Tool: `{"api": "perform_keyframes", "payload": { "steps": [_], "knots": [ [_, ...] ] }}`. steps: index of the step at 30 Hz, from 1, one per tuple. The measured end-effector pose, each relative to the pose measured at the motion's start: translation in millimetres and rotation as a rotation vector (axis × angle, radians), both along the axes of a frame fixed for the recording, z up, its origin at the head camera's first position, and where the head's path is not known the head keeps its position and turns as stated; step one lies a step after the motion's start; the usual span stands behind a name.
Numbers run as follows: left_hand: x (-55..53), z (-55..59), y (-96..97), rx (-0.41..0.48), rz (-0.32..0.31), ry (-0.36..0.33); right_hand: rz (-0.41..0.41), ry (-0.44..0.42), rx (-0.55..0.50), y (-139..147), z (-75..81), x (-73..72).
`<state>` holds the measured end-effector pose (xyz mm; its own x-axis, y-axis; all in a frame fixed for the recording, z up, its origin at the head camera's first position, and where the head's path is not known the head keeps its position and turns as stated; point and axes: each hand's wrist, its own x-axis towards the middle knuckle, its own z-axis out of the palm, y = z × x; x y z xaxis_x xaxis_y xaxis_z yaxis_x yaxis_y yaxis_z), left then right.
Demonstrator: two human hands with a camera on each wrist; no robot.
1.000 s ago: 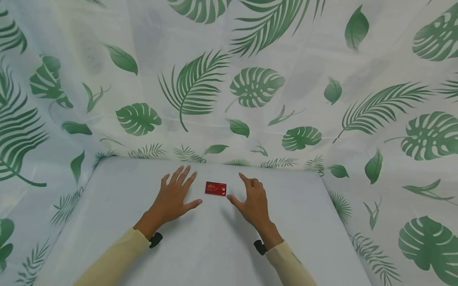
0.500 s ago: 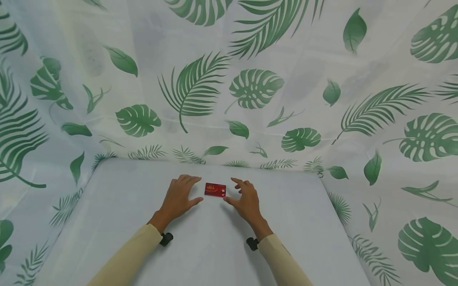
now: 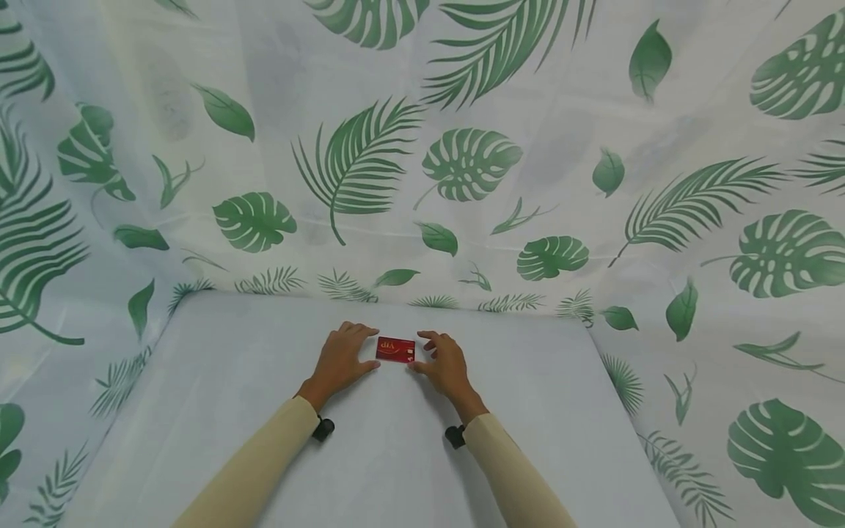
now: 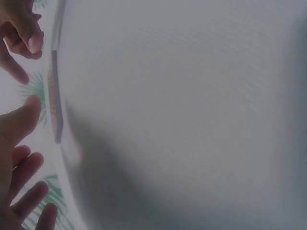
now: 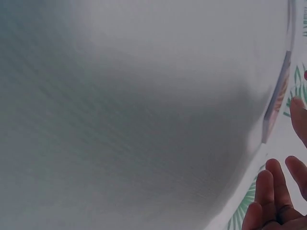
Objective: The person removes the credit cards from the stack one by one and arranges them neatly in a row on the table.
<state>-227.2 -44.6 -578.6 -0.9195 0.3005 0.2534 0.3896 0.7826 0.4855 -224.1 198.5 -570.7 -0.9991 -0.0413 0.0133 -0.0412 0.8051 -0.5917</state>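
Note:
A red card (image 3: 396,350) with gold VIP lettering, upside down from here, lies on the white surface in the head view. Both wrist views show it edge-on, as a narrow slab (image 4: 55,96) with a greyish side. Just off its left end is my left hand (image 3: 339,357), thumb and fingers spread apart around the two left corners. My right hand (image 3: 445,364) stands likewise by the right end, its thumb close to the near right corner. Whether any fingertip touches the card I cannot tell. Neither hand holds anything. In the right wrist view, my right-hand fingers (image 5: 273,191) are extended.
The white tabletop (image 3: 396,455) stretches toward me and to both sides. A white sheet (image 3: 396,169) printed with green leaves stands behind it and along the sides. Black wrist cameras sit under both cuffs.
Both hands have moved inward to the card's ends, the left one rightward and the right one leftward. My spread left fingers have drawn together and bent toward the card, which stays flat.

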Motion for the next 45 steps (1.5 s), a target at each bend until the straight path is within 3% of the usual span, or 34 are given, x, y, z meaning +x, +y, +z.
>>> {"api": "perform_keyframes", "payload": {
  "steps": [10,17,25,35,45],
  "knots": [
    [-14.9,-13.3,8.1,-0.081,-0.006,-0.063,0.043,-0.024,0.037,-6,-7.3,-11.0],
    [-19.5,-13.3,11.6,-0.091,-0.030,-0.038,0.046,-0.035,0.068,-9,-4.9,-13.9],
    [-21.6,-10.8,13.2,-0.091,-0.041,-0.092,0.034,-0.059,0.043,-11,-3.9,-13.8],
    [-20.7,1.1,6.1,-0.039,-0.043,-0.053,0.037,-0.043,-0.042,-11,0.5,-12.5],
    [-9.3,9.6,-11.5,-0.039,-0.042,0.033,0.079,0.023,-0.076,-23,5.4,-3.5]
  ]
}}
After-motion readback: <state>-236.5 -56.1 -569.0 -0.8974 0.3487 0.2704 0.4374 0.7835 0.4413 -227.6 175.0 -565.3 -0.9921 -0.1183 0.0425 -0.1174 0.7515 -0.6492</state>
